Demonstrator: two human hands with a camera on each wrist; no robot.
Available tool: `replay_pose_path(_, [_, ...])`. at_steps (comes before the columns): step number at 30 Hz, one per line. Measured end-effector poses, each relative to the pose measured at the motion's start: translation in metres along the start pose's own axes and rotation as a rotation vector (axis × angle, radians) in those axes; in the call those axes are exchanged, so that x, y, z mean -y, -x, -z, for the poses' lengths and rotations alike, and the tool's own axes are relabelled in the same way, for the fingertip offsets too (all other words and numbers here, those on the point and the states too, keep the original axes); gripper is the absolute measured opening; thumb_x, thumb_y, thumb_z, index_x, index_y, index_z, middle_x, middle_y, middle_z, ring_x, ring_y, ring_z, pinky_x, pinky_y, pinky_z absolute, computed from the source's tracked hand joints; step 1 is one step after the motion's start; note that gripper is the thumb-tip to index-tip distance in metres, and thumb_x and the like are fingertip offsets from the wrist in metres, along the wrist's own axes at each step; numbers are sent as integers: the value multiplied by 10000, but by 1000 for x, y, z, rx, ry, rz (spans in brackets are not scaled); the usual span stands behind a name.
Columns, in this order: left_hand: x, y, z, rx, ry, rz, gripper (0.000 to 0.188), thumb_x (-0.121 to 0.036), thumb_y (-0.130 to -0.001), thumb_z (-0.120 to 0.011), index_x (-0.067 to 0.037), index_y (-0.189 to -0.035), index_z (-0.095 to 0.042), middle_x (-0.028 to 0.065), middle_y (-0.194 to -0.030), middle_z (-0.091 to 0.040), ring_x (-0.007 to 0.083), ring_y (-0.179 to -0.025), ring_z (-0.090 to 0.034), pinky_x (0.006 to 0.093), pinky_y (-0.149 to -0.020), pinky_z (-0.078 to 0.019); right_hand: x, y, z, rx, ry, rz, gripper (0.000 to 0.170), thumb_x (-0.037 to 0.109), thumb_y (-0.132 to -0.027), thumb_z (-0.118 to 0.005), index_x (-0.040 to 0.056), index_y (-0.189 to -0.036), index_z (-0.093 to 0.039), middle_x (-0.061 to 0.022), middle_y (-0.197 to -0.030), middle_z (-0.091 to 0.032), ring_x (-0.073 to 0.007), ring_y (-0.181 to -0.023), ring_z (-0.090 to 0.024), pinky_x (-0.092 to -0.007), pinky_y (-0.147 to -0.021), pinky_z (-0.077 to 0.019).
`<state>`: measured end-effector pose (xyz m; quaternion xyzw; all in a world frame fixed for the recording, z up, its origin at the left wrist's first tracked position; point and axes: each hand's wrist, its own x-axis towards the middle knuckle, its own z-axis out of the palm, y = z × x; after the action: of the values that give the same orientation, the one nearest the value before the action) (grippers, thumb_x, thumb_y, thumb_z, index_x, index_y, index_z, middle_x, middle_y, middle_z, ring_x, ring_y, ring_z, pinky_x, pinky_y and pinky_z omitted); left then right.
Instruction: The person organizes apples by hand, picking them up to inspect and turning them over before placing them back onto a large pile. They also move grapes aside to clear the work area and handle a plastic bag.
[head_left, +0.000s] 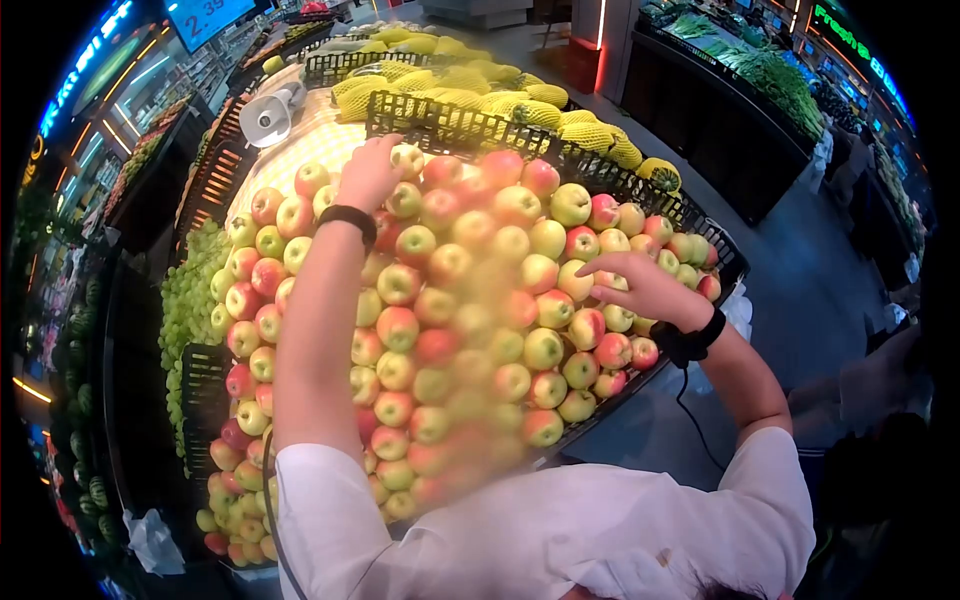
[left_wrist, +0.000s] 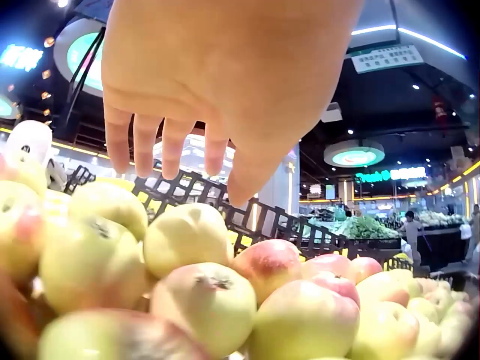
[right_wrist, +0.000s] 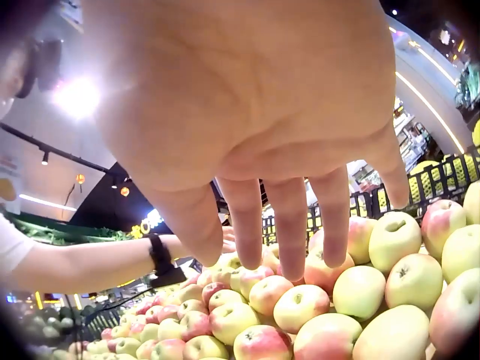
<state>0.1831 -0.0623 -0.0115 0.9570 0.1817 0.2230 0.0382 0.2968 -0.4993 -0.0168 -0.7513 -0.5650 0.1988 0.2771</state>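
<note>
Red and yellow apples [head_left: 397, 285] are heaped in a wide display. At the heap's back edge the left hand [head_left: 368, 178] is beside a pale apple [head_left: 407, 161]. From the left wrist view, this hand [left_wrist: 225, 71] hangs palm down with relaxed, extended fingers above yellow-green apples [left_wrist: 187, 241]; nothing is held. The right hand [head_left: 645, 285] hovers low over the heap's right side, its fingers pointing left. In the right wrist view the right hand [right_wrist: 255, 97] has spread fingers over the apples [right_wrist: 300, 306], holding nothing; whether the fingertips touch them cannot be told.
Black crate walls [head_left: 440, 122] border the apples. Behind are yellow net-wrapped fruits [head_left: 480, 85] and a white loudspeaker [head_left: 268, 117]. Green grapes [head_left: 197, 290] lie at the left. A leafy-greens stand [head_left: 715, 110] is across the aisle. A black cable [head_left: 697, 420] hangs from the right wrist.
</note>
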Motion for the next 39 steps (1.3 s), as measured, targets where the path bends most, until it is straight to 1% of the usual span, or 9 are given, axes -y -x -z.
replay_pose_path(4, [-17, -20, -24, 212, -193, 119, 633, -235, -786, -768, -220, -1381, -555, 154, -1246, -598, 349, -1129, -583, 449, -973, -505, -30, 13, 8, -49, -5, 156, 282, 148, -909, -695, 57, -1176, -672, -121, -1082, -701, -284, -1011, -660, -388, -898, -517])
replay_pose_path(8, [-21, -19, -8, 196, -223, 117, 617, -361, -750, -794, -167, -1296, -582, 129, -1160, -647, 309, -1118, -599, 445, -894, -532, -47, 43, 10, -96, -119, 91, 284, 126, -910, -678, 48, -1183, -666, -122, -1097, -700, -296, -1040, -659, -384, -900, -512])
replay_pose_path(11, [-20, -20, -5, 183, -199, 211, 607, -458, -781, -726, -118, -1265, -589, 126, -1089, -688, 290, -1123, -593, 455, -951, -470, -53, 70, 12, -116, -79, 12, 297, 110, -911, -657, 30, -1197, -656, -133, -1078, -698, -286, -1015, -659, -375, -894, -510])
replay_pose_path(14, [-18, -10, -6, 60, -312, 97, 618, -508, -801, -676, -95, -1253, -592, 120, -1057, -709, 289, -1149, -569, 471, -1050, -350, -63, 86, 9, -167, -182, -52, 301, 113, -895, -683, 35, -1185, -662, -132, -1065, -700, -286, -996, -664, -376, -885, -510])
replay_pose_path(15, [-17, -11, -8, 96, -301, 113, 607, -509, -799, -684, -110, -1249, -598, 125, -1087, -700, 283, -1171, -547, 478, -1101, -244, -65, 90, 8, -185, -229, -69, 302, 116, -887, -698, 40, -1178, -666, -130, -1062, -701, -288, -989, -666, -378, -880, -510])
replay_pose_path(24, [-8, -11, -20, 186, -271, 179, 736, -557, -830, -698, -162, -1403, -459, 120, -1361, -587, 273, -1376, -450, 639, -1172, -142, -58, 105, 8, -186, -151, -81, 295, 67, -898, -681, 25, -1188, -649, -135, -1084, -697, -290, -1009, -661, -370, -886, -510])
replay_pose_path(29, [-3, 11, -22, 55, -229, 71, 747, -512, -869, -682, -151, -1472, -430, 114, -1463, -502, 349, -1444, -349, 659, -1158, -166, -61, 115, 11, -174, -137, -108, 311, 59, -888, -698, 19, -1192, -648, -141, -1122, -688, -305, -1026, -649, -388, -904, -499])
replay_pose_path(34, [-33, 67, 28, 28, -51, -218, 482, -268, -905, -701, -72, -1328, -578, 136, -1331, -603, 314, -1256, -548, 436, -1048, -419, -71, 130, 0, -294, 51, -111, 296, 88, -896, -685, 26, -1184, -650, -149, -1133, -687, -325, -1070, -648, -397, -918, -504])
replay_pose_path(39, [-125, 159, 111, 248, 382, 66, 369, -130, -922, -666, -1, -1262, -600, 138, -1254, -645, 258, -1209, -585, 364, -1034, -444, -71, 143, -37, -315, -209, -191, 297, 112, -916, -669, 9, -1194, -645, -123, -1076, -698, -210, -878, -669, -331, -799, -529])
